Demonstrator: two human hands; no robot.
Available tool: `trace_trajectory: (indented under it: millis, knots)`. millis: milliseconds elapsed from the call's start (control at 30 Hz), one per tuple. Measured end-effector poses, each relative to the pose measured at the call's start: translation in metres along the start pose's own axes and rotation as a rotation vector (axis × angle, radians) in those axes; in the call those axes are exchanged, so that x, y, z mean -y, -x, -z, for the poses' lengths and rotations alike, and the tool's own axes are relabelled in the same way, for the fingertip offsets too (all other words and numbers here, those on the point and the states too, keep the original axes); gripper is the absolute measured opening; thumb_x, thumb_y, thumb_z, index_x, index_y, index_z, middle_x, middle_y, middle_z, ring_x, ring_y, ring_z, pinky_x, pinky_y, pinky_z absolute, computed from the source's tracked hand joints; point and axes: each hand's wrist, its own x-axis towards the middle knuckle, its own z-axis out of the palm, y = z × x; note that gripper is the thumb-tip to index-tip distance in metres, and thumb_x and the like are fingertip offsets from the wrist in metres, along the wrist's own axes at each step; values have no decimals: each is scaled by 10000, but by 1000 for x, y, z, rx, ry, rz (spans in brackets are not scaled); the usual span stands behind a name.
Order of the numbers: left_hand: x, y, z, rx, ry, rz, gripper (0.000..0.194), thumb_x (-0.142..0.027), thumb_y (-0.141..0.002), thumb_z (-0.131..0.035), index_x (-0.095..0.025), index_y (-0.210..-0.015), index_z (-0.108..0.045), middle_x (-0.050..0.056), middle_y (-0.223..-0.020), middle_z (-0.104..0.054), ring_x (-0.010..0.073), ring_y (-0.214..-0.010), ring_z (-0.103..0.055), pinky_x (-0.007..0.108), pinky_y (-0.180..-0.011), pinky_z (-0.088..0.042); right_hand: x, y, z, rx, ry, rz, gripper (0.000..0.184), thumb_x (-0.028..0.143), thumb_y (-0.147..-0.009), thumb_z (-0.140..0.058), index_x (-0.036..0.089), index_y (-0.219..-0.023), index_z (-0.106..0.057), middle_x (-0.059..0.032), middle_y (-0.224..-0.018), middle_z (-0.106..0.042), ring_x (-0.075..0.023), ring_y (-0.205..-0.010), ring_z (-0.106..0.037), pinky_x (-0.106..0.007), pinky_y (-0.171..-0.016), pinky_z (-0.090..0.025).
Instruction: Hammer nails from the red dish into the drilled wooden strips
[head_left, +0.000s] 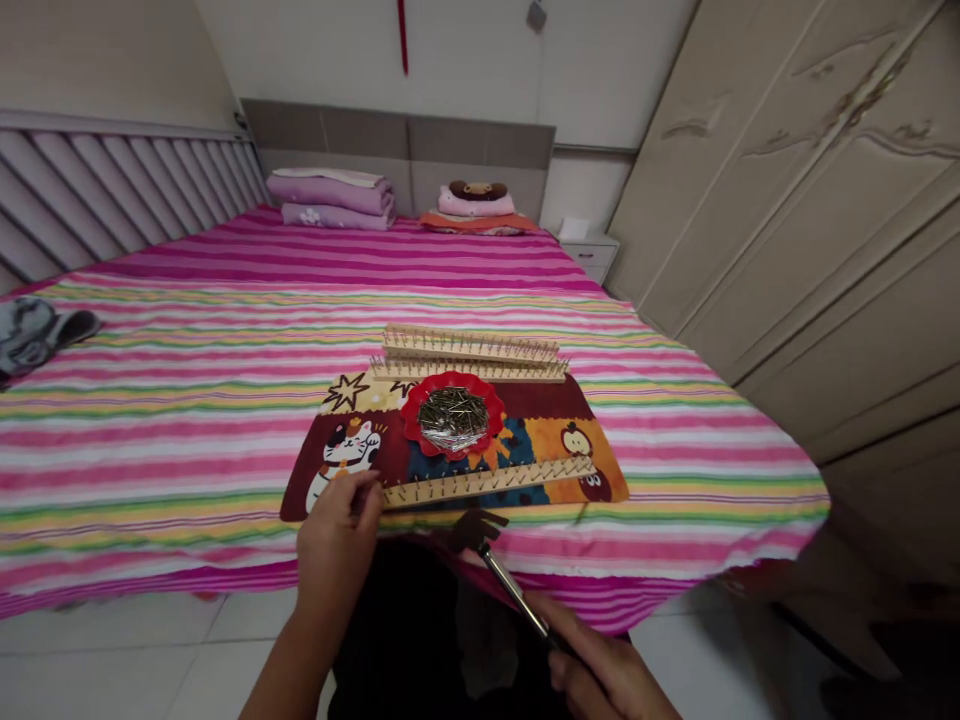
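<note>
could bruise left hand (341,525), touching strip (480,485) in front of bowl (412,426) with unclear grip, by misaiming hammer (514,592) clamped in right hand (600,660).

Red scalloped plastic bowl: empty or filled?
Filled, at least partly: a pile of thin metal nails covers the bottom of the red scalloped plastic bowl; its rim shows bare.

On a mat (540,400) by the bed's (187,430) near edge: nails (452,412) in a bowl (495,410), one strip (480,484) before it, two more strips (525,375) behind at the mat's far edge.
</note>
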Motion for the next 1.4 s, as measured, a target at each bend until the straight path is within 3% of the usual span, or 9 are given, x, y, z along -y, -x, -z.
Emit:
trace_trajectory:
  millis: [100,300,433,567,800,900,1000,1167,1400]
  knots:
    - [-27,-29,-17,190,-64,-145,192,-304,-790,-511,-216,-832,-676,41,-841,-702,191,-814,-634,288,-767,-481,0,3,3,-29,-24,-3,465,435,-932,-427,305,-1373,-498,-46,-1149,-675,-227,-1138,-580,-333,-1003,-423]
    - [-63,-80,-78,550,-329,-223,227,-168,-755,-500,-203,-803,-719,109,-884,-705,226,-858,-639,308,-774,-471,-11,11,5,-101,-60,-38,479,440,-930,-412,290,-1378,-493,-35,-814,-701,-237,-987,-630,-340,-917,-481]
    - [-65,-90,-103,621,-391,-136,183,-107,-673,-540,-175,-698,-709,137,-770,-706,229,-756,-660,295,-683,-474,-16,14,5,-108,-77,-43,487,440,-931,-399,256,-1369,-504,-51,-815,-683,-227,-989,-624,-324,-898,-480]
    - [-62,-90,-107,628,-384,-97,170,-112,-680,-531,-161,-635,-687,163,-737,-700,249,-720,-661,315,-658,-467,-19,15,6,-81,-85,-55,506,439,-936,-367,234,-1386,-479,-45,-788,-671,-203,-860,-642,-284,-792,-513]
    - [-57,-98,-76,574,-150,-35,210,-229,-701,-551,-216,-844,-704,27,-671,-688,159,-614,-609,245,-602,-442,-19,14,8,-7,-45,-33,501,353,-949,-370,235,-1435,-400,-25,-806,-679,-152,-694,-625,-257,-759,-520]
    - [-54,-98,-44,496,291,128,307,-305,-658,-582,-192,-916,-703,-9,-606,-656,135,-537,-562,240,-542,-437,-12,13,9,12,-19,-19,482,342,-949,-387,270,-1424,-421,-59,-1053,-690,-195,-963,-645,-299,-903,-483]
    - [-47,-90,-3,434,592,333,333,-378,-552,-673,-163,-801,-722,28,-680,-697,151,-617,-607,257,-587,-481,-6,12,6,-13,-28,-60,463,321,-951,-398,271,-1408,-447,-70,-1228,-633,-211,-1191,-546,-342,-1028,-393]
    - [-14,-60,45,354,695,540,465,-390,-390,-821,-164,-786,-736,71,-742,-727,206,-700,-659,306,-619,-538,-6,11,-5,-35,-52,-67,461,358,-935,-420,273,-1383,-485,-53,-957,-707,-221,-1017,-628,-373,-960,-458]
    - [37,-13,35,130,762,692,458,-396,-417,-837,-152,-792,-741,70,-835,-730,135,-654,-619,237,-576,-521,-10,9,-13,-19,-24,-77,469,402,-936,-425,277,-1385,-481,-9,-678,-623,-157,-615,-589,-276,-696,-530]
